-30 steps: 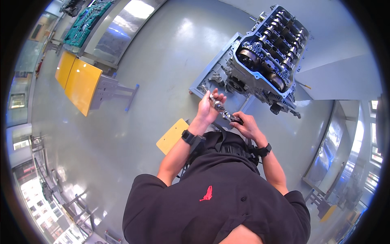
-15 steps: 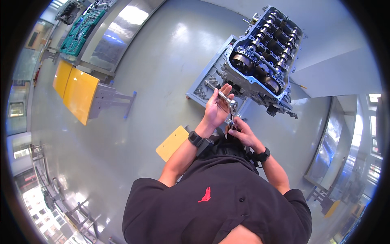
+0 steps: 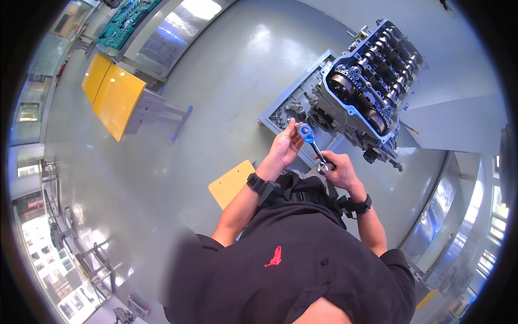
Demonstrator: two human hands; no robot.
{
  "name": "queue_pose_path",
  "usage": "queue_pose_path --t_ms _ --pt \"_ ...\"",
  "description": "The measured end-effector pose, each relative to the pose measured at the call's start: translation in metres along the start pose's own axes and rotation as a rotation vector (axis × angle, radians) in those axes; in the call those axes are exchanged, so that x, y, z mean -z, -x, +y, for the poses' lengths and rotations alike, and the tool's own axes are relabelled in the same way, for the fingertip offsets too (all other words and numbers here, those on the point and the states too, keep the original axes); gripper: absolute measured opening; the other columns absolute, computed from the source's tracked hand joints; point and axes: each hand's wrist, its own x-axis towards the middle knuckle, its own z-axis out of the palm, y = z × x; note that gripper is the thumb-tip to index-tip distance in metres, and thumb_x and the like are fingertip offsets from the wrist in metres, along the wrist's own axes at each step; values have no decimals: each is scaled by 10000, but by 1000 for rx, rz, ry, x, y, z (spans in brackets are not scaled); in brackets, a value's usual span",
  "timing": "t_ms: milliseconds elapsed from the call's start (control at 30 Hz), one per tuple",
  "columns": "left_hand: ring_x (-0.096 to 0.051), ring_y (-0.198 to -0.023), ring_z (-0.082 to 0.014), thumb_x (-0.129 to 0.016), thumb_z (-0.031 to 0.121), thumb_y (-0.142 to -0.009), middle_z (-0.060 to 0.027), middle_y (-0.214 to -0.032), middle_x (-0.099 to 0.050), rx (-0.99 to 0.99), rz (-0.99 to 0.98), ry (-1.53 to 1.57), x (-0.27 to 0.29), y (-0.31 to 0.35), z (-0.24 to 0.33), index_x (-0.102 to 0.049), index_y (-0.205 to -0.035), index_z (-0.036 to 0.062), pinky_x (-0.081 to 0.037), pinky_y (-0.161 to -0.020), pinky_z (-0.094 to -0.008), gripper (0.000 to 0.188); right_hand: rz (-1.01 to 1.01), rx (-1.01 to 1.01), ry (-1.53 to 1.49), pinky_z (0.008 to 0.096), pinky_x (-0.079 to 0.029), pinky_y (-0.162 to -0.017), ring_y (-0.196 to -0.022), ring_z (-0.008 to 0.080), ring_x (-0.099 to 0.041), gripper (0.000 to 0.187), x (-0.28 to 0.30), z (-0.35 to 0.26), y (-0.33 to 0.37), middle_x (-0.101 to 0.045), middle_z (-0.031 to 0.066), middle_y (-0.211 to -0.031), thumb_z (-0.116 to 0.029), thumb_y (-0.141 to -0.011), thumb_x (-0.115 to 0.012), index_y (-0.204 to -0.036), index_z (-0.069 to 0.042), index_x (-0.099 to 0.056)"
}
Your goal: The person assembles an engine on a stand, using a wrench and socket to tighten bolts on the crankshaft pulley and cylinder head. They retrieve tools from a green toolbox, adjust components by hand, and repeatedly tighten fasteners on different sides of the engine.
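A ratchet wrench (image 3: 317, 149) lies between my two hands in front of the engine. Its head (image 3: 306, 131) is at the upper left, beside the fingers of my left hand (image 3: 285, 147), which are curled around that end. Whatever extends below the head is hidden by the fingers. My right hand (image 3: 340, 169) is closed around the handle's lower end, where a shiny round metal piece (image 3: 322, 168) shows; whether it belongs to the wrench I cannot tell. Just beyond my hands stands the engine (image 3: 372, 81), its camshafts and chain sprockets exposed.
Loose metal parts (image 3: 295, 109) lie on the blue-grey stand (image 3: 294, 89) beside the engine. A yellow board (image 3: 233, 182) is left of my left forearm. Farther left are a yellow-topped table (image 3: 116, 97) and a green tool case (image 3: 128, 22); a grey panel (image 3: 448, 119) stands right of the engine.
The ratchet has turned so its head faces up, and the long shiny bar along my left palm no longer shows. My right hand has moved right and slightly up. The view has shifted.
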Motion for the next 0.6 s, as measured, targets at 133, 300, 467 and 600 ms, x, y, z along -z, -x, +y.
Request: queue_pose_path --t_ms 133,300,467,600 --pt "-614 -700 -111 -583 312 -857 -47 -815 -631 149 -8 -7 14 -4 0 -587 -953 19 -516 -648 -240 308 -93 160 417 334 -439 -514 -592 266 -581 226 24 -4 -1 -592 74 -641 -136 -688 -666 -898 -77 -607" --pt "-622 -762 -155 -540 239 -888 -70 -837 -622 213 -278 102 8 -4 0 -564 -957 -11 -529 -713 -266 260 -91 272 532 336 -432 -511 -566 255 -569 149 36 -4 0 -555 81 -602 -169 -721 -669 -807 -72 -595" --pt "-617 -841 -182 -497 207 -908 -68 -908 -622 101 -366 428 -17 -11 -2 -559 -988 14 -515 -768 -293 219 55 161 302 335 -411 -482 -518 268 -543 162 10 4 -2 -524 98 -579 -165 -764 -652 -819 -48 -555" --pt "-612 -859 -180 -483 201 -913 -69 -933 -619 150 -492 541 -29 -13 0 -559 -994 27 -505 -806 -306 206 60 162 172 335 -413 -481 -500 275 -535 131 -2 8 -6 -518 111 -580 -119 -783 -620 -825 -41 -524"
